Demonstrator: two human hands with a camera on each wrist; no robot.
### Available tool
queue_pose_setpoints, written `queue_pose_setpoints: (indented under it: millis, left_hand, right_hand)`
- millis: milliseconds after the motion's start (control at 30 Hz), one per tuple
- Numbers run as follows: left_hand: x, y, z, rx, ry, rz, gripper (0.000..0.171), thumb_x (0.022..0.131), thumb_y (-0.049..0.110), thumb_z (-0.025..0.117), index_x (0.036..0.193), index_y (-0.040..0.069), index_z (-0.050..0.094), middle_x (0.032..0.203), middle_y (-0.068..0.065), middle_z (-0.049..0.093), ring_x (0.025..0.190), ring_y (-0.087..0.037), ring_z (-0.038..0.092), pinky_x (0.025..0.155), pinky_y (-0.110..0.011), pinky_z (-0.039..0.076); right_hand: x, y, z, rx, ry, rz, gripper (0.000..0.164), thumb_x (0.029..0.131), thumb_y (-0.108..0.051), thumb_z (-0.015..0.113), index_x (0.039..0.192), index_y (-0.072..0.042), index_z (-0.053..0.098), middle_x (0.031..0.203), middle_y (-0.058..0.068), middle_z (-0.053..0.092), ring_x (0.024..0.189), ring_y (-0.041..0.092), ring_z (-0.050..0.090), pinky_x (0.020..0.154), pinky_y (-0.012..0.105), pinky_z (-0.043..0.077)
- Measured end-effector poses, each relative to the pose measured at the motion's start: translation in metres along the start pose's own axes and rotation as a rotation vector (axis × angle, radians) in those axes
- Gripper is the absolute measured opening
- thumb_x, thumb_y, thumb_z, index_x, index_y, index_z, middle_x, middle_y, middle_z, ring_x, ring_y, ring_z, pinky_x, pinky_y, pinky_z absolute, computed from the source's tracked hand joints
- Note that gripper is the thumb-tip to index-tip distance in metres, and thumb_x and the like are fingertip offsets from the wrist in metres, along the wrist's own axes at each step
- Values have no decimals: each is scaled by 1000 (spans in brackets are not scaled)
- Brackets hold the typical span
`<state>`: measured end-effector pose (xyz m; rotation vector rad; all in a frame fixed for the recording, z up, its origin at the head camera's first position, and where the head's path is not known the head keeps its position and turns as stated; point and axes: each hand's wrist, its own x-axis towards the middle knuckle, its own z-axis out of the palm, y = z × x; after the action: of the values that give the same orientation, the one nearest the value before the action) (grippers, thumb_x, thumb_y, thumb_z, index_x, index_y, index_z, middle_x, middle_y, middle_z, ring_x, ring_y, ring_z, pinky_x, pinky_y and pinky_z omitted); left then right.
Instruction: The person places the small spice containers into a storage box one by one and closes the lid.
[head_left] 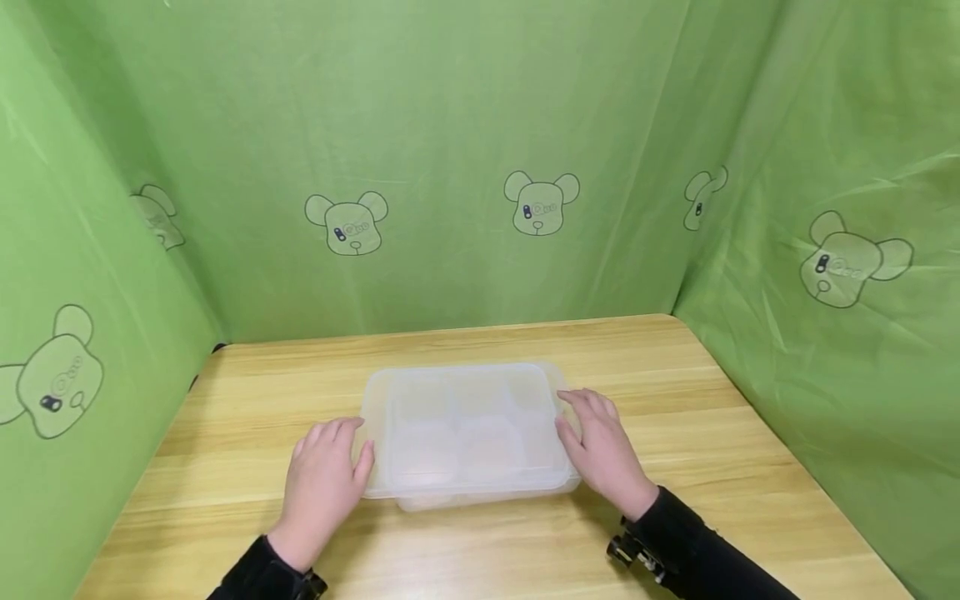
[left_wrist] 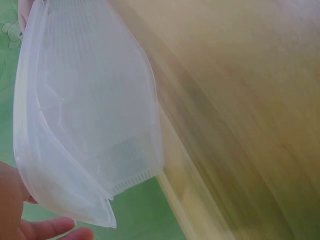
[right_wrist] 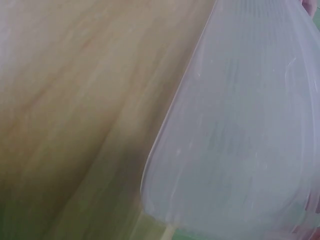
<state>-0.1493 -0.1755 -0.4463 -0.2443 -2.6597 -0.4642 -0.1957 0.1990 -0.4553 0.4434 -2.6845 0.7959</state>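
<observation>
In the head view, a translucent white plastic lid (head_left: pixel 465 429) lies over a matching shallow storage box (head_left: pixel 487 500) on the table. Faint compartment outlines show through the lid. The lid sits shifted left, and its left part juts past the box. My left hand (head_left: pixel 322 479) holds the lid's left edge between thumb and fingers. A gap between lid (left_wrist: pixel 60 185) and ribbed box wall (left_wrist: pixel 100 100) appears in the left wrist view. My right hand (head_left: pixel 603 450) holds the lid at its right end, thumb toward me; its fingers hardly show in the right wrist view.
The wood-grain table (head_left: pixel 285 375) extends around the box on all sides. Green cloth walls (head_left: pixel 450 275) with printed bear heads enclose its back, left and right.
</observation>
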Motion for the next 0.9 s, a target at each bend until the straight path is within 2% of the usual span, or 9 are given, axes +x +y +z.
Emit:
queue_pose_setpoints:
  millis: [167, 300, 600, 900]
  left_hand:
    - [1, -3, 1, 1, -46, -69, 42, 97, 29, 63, 124, -2, 64, 121, -20, 67, 110, -38, 59, 93, -54, 46]
    - [1, -6, 3, -15, -55, -101, 42, 97, 30, 62, 122, -3, 65, 117, -19, 70, 106, -37, 62, 90, -53, 48]
    - [1, -7, 6, -54, -30, -110, 35, 94, 21, 61, 116, -5, 69, 90, -9, 74, 86, -30, 66, 78, -48, 52]
    - [2, -7, 7, -63, -3, -106, 28, 92, 16, 60, 110, -4, 71, 91, -12, 74, 85, -32, 66, 79, -49, 51]
  right_hand:
    - [-1, -2, 2, -1, -13, 1, 43, 100, -20, 59, 138, 1, 54, 136, 24, 53, 136, 44, 33, 109, 62, 30]
    - [-2, -2, 4, 1, -16, -16, 43, 99, -19, 61, 137, 2, 55, 133, 24, 56, 136, 45, 32, 110, 62, 28]
    - [-2, -2, 7, -11, -13, -31, 43, 98, -17, 63, 135, 3, 56, 124, 18, 63, 131, 42, 37, 108, 56, 30]
    - [0, -4, 7, -14, 6, -34, 42, 95, -13, 64, 131, 6, 58, 118, 18, 66, 127, 41, 41, 107, 55, 31]
